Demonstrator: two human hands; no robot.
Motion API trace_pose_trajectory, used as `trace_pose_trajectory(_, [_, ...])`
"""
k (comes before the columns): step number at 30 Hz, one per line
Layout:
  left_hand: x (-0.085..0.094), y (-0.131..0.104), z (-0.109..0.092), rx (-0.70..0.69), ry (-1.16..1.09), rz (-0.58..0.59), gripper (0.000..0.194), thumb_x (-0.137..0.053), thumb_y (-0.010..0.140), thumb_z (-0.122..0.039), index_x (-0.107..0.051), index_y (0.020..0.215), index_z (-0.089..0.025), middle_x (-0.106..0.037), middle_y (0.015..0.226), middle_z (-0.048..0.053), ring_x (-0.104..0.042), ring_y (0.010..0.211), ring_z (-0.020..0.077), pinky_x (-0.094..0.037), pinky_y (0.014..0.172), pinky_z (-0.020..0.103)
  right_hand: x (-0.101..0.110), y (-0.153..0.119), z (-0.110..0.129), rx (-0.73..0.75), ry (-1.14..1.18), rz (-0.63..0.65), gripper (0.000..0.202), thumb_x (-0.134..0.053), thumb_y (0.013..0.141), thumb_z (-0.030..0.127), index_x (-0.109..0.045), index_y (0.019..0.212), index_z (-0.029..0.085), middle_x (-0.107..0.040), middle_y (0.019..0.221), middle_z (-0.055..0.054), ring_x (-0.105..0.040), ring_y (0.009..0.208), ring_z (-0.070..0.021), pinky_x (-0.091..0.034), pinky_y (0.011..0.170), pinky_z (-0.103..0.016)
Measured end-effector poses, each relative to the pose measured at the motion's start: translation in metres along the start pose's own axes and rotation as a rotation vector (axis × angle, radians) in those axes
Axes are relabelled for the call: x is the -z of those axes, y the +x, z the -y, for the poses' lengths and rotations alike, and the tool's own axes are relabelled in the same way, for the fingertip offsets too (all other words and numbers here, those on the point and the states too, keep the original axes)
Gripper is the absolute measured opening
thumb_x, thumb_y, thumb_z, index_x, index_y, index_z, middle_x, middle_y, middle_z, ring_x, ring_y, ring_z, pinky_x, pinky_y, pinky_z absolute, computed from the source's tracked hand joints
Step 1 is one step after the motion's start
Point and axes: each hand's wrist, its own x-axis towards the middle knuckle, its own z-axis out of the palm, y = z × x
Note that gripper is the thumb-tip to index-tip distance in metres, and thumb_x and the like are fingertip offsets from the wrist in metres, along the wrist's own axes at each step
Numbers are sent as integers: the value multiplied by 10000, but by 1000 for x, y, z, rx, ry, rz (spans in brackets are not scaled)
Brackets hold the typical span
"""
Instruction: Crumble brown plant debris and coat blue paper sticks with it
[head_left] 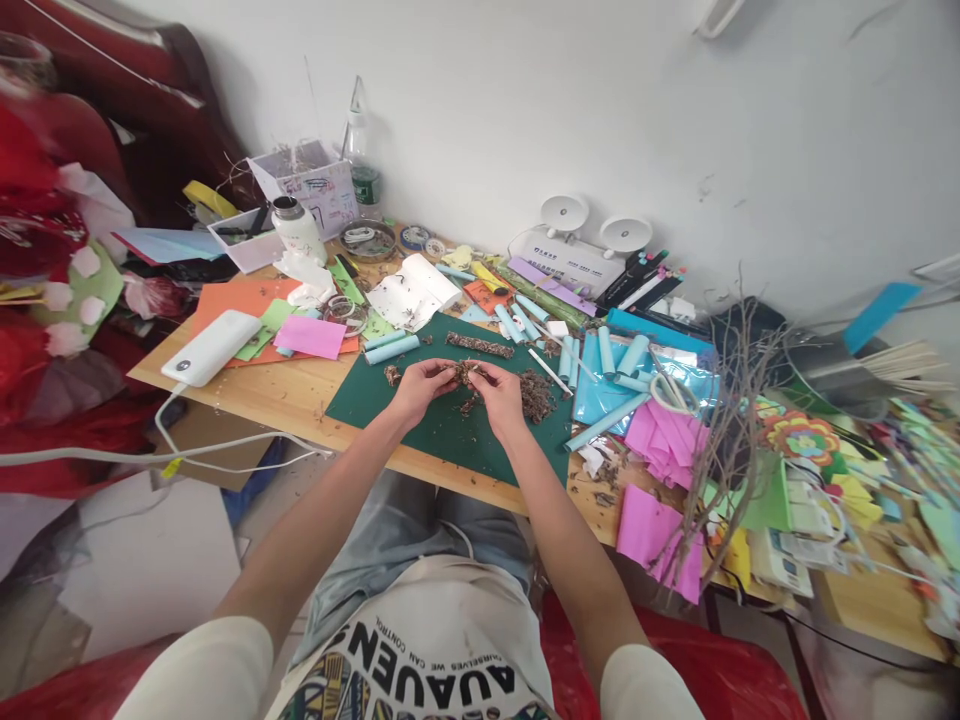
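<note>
Above the dark green mat (pixel 450 435), my left hand (pixel 424 388) and my right hand (pixel 498 393) come close together, fingers pinched on a small clump of brown plant bits (pixel 468 373). Loose shreds hang beneath the clump. Just behind my hands lies a brown crumb-covered roll (pixel 479 345). A pile of brown shreds (pixel 536 396) rests right of my right hand, and a smaller clump (pixel 392 375) is left of my left hand.
Light blue paper rolls (pixel 606 352) and scissors (pixel 675 393) lie right of the mat. Bare twigs (pixel 709 480) stick up near the right front edge. A white power bank (pixel 212 347), pink paper (pixel 311 336) and a white bottle (pixel 298 230) are at left.
</note>
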Motion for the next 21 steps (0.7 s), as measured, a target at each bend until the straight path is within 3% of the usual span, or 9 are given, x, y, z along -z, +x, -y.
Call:
trace_pose_trajectory(3, [-4,-3,-1,-4,67,80,411,-829,672,-425,-744,966,-150,-714,948,65,-651,846,151,-538,886,357,3,-2,12,103,-210,88,332,-648,778,320,-748,1079,221,-719,1053,-65,-662,859,-194,-554,789,-331])
trace_pose_trajectory(6, [-9,-3,3,-33,108,16,396,-861,618,-410,-751,874,-128,-707,859,56,-634,785,147,-542,847,348,3,-5,19,138,-344,16,392,-688,729,260,-710,1119,224,-725,950,-46,-663,822,-197,-546,794,-338])
trace_pose_trajectory(11, [-6,0,10,-37,109,-93,371,-867,578,-407,-709,752,-120,-662,744,28,-584,674,116,-524,723,299,2,-5,12,77,-225,-53,203,-715,698,301,-731,863,184,-737,812,-51,-678,748,-215,-547,738,-343])
trace_pose_trajectory(14, [1,0,10,-41,175,-115,386,-859,574,-443,-684,715,-129,-623,694,11,-547,617,100,-489,643,267,7,-2,10,27,-160,-77,211,-723,682,332,-738,821,174,-737,767,-49,-665,702,-211,-537,693,-337])
trace_pose_trajectory(21, [3,-1,6,-53,256,40,424,-814,617,-524,-700,762,-143,-641,732,21,-561,661,117,-497,686,268,8,-8,25,169,-263,116,238,-702,731,305,-773,938,214,-760,1001,-65,-696,890,-222,-542,786,-327])
